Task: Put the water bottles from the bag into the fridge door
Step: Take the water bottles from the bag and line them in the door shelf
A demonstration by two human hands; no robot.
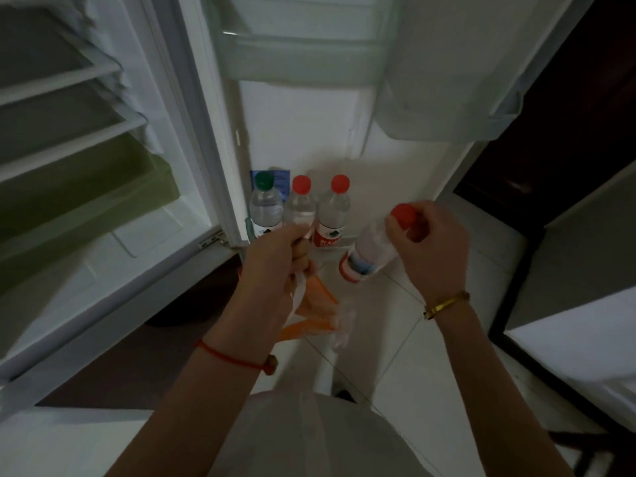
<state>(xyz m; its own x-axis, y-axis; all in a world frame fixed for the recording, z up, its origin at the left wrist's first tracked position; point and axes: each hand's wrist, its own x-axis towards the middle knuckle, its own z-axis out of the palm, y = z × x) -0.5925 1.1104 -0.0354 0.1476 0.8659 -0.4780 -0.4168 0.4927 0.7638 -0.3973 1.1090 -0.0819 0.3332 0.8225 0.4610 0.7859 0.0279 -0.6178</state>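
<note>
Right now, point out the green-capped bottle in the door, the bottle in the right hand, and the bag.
Green-capped clear plastic bottle [264, 181]: head view, on its cap.
Red-capped clear plastic bottle in right hand [368, 251]: head view, mid-body.
Orange-and-white plastic bag [318, 301]: head view, orange fold.

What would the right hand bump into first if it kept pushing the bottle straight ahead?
Probably nothing at first. The right hand holds the tilted bottle beside the red-capped bottle. Ahead looks like the free spot on the door shelf, then the door's white wall. Depth is hard to judge.

3 red-cap bottles [333, 210], 1 green-cap bottle [265, 204], orange bag [315, 304]
</note>
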